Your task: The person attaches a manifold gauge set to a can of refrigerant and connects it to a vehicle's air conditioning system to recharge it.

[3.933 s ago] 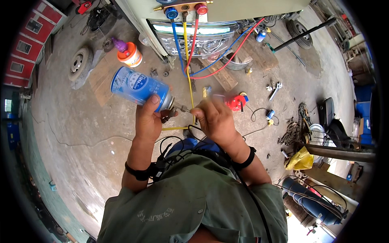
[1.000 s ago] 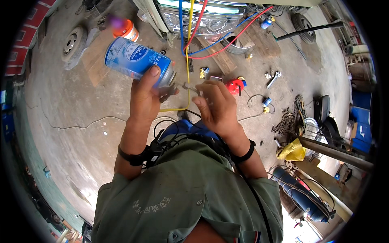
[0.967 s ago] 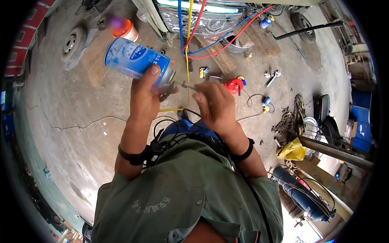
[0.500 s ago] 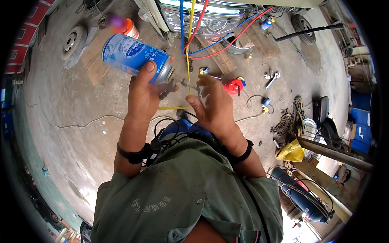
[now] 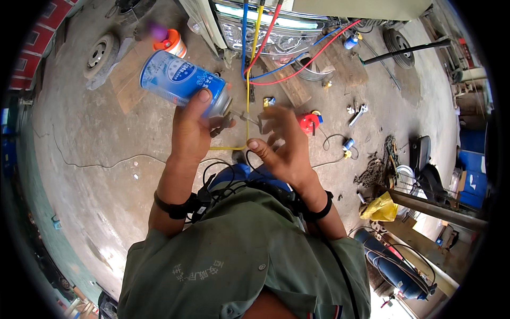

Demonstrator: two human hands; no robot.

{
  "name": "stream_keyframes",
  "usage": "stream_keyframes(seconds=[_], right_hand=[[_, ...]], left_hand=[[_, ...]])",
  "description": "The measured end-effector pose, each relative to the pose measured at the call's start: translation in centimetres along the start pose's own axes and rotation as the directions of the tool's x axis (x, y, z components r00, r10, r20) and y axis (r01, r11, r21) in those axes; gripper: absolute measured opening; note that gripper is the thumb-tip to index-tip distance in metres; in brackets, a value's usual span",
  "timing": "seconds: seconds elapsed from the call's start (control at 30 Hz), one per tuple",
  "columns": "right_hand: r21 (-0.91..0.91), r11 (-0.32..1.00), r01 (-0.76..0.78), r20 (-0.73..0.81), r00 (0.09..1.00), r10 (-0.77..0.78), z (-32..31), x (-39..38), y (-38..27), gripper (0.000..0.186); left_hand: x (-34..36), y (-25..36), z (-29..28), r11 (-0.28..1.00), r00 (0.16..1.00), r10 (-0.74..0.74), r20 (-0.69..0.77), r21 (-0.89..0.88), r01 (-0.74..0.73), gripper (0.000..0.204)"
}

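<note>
My left hand (image 5: 188, 133) is closed around a blue-and-white can (image 5: 175, 80), held tilted on its side with its silver neck toward the lower right. A metal valve fitting (image 5: 241, 117) with a crossbar handle sticks out from that neck. My right hand (image 5: 284, 151) is just right of the handle, thumb and fingers apart, the fingertips close to the bar and blurred; whether they touch it I cannot tell. A yellow hose (image 5: 248, 95) runs behind the fitting.
Blue and red hoses (image 5: 313, 61) hang before a vehicle's front (image 5: 265, 29). Around the floor are an orange bucket (image 5: 178, 48), wooden boards (image 5: 291, 87), a red tool (image 5: 307, 123), wrenches (image 5: 358, 114), tyres (image 5: 106, 53), a chain (image 5: 380, 165) and a dark cylinder (image 5: 388, 266).
My right hand's fingers have spread from their earlier pinch on the fitting, and the thumb has dropped away. The gauge manifold seen at the top 3.9 s ago is out of view.
</note>
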State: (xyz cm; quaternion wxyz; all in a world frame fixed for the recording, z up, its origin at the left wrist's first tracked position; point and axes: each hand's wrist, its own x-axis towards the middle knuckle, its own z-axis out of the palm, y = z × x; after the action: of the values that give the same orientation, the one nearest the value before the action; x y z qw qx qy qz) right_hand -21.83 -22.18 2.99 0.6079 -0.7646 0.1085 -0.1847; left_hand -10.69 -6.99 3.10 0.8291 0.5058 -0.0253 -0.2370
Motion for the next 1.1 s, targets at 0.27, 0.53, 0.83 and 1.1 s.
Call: stream_keyframes(seconds=[0.27, 0.53, 0.83, 1.1], right_hand=[[0.653, 0.104, -0.75, 0.642, 0.621, 0.449, -0.8, 0.3, 1.1, 0.038], [0.414, 0.826, -0.383, 0.24, 0.921, 0.307, -0.4, -0.9, 0.9, 0.029], [0.622, -0.21, -0.754, 0.782, 0.585, 0.214, 0.0, 0.4, 3.8, 0.038], [0.164, 0.954, -0.25, 0.296, 0.935, 0.194, -1.1, 0.0, 2.2, 0.034]], left_hand=[[-0.4, -0.3, 0.3, 0.997, 0.999, 0.006, 0.054, 0.077, -0.01, 0.056], [-0.1, -0.3, -0.3, 0.998, 1.0, -0.003, 0.02, 0.055, 0.001, 0.057], [-0.3, 0.0, 0.2, 0.994, 0.997, -0.008, 0.083, 0.108, -0.001, 0.06], [0.5, -0.1, -0.5, 0.999, 1.0, -0.012, 0.018, 0.041, 0.011, 0.059]])
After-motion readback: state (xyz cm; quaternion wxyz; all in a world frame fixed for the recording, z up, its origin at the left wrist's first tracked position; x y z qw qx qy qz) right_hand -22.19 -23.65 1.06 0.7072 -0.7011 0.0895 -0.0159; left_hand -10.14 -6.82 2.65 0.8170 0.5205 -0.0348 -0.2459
